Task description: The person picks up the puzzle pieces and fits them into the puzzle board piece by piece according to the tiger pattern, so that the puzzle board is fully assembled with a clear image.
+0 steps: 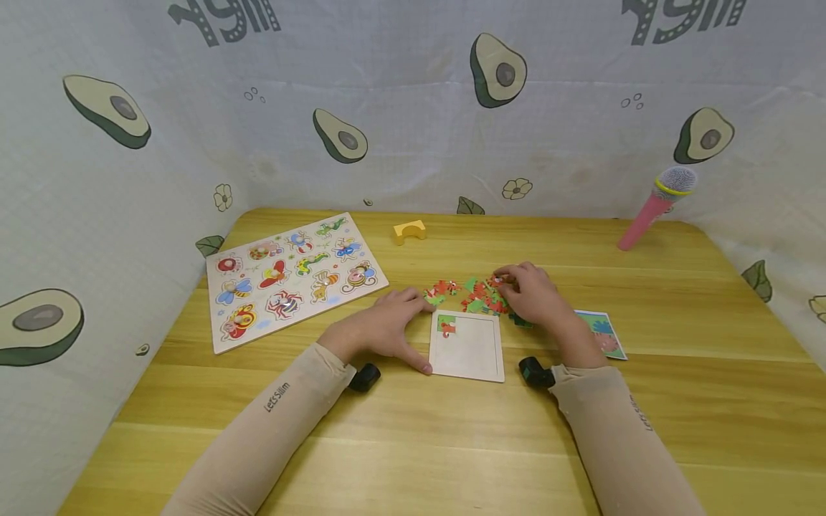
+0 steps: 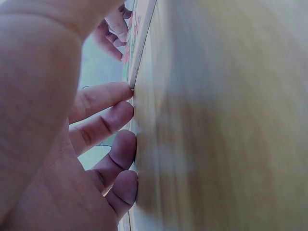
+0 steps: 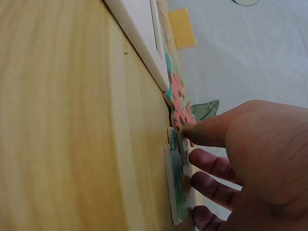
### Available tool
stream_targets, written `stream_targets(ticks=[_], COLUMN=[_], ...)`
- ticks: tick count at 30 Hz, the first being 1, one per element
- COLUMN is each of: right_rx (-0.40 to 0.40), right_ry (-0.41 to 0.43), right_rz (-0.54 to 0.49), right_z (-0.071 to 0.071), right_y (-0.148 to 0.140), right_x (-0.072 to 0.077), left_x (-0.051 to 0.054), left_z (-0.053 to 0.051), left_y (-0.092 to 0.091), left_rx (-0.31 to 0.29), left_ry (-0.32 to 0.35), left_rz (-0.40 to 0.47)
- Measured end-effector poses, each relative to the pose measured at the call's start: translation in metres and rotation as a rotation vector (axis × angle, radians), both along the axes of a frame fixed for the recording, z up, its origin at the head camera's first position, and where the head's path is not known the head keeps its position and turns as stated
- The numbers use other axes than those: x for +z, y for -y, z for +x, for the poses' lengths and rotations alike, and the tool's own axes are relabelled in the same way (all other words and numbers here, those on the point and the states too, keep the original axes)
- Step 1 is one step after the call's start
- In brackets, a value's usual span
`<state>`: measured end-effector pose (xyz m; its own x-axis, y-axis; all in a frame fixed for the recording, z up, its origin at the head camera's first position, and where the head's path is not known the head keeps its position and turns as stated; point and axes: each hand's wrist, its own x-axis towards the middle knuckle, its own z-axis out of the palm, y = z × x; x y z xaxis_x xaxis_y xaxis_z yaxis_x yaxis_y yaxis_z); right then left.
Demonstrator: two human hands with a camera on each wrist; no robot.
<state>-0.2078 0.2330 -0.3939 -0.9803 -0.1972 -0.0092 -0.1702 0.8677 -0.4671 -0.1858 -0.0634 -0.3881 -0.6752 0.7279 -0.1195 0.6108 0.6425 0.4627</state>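
Observation:
A pale square puzzle tray (image 1: 467, 351) lies on the table with one green and red piece (image 1: 446, 326) in its upper left corner. My left hand (image 1: 390, 326) is spread at the tray's left side, thumb at its lower left corner and fingertips resting near its upper left corner. Behind the tray lies a loose pile of red and green puzzle pieces (image 1: 484, 295). At the pile's right end is my right hand (image 1: 532, 294). Its thumb (image 3: 207, 131) touches the red pieces in the right wrist view, the other fingers loosely bent beside them. Whether any piece is lifted is hidden.
A wooden insect peg board (image 1: 297, 279) lies at the left. Near the back stands a yellow arch block (image 1: 409, 231). A picture card (image 1: 609, 335) lies partly under the right wrist. The pink toy microphone (image 1: 652, 211) is at the back right, by the patterned cloth wall (image 1: 413, 172).

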Motion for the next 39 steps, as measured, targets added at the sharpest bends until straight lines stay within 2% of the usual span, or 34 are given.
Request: stream_targets(ticks=[6, 13, 22, 39], right_rx=[0.014, 0.001, -0.012, 0.030], right_ry=[0.006, 0.028, 0.032, 0.036], right_rz=[-0.072, -0.098, -0.082, -0.033], right_z=[-0.0001, 0.0005, -0.0002, -0.0003], right_y=[-0.0019, -0.0033, -0.0027, -0.0017], right_x=[0.0019, 0.0029, 0.0026, 0.0036], left_x=[0.0009, 0.0007, 0.0004, -0.0007], left_z=[0.0005, 0.0002, 0.0004, -0.0005], left_y=[-0.0005, -0.0009, -0.0008, -0.0005], left_rx=[-0.001, 0.000, 0.002, 0.000], left_ry=[0.000, 0.004, 0.001, -0.007], left_rz=[0.003, 0.000, -0.002, -0.006])
